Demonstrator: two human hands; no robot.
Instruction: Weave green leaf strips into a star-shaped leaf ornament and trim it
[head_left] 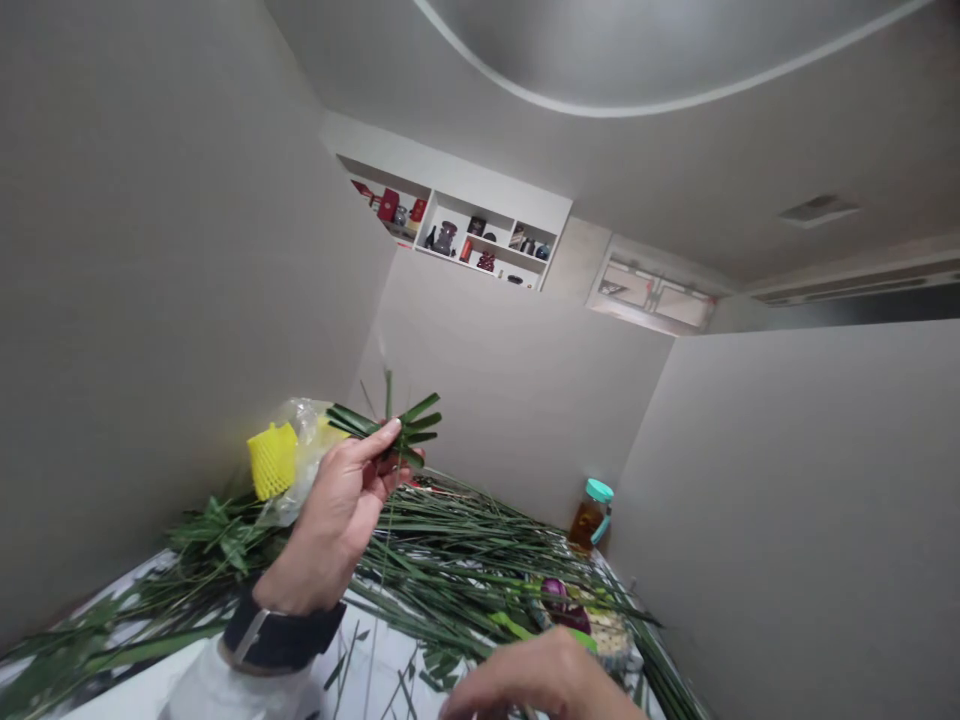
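My left hand (352,500), with a dark band on its wrist, is raised left of the middle. Its thumb and fingers pinch a small bundle of folded green leaf strips (409,430) whose ends fan out to both sides. My right hand (544,680) is low at the bottom edge, over the near part of the table; its fingertips are cut off by the frame, so what they hold, if anything, is hidden. Long green leaves (457,545) lie spread beneath and beyond both hands.
A bottle of brown liquid with a turquoise lid (589,515) stands at the back right. Purple onions (566,605) sit near the right hand. A yellow net sleeve (272,461) and clear plastic (304,460) are at the left, beside leafy stems (225,535). Cut scraps lie on the white tabletop (379,650).
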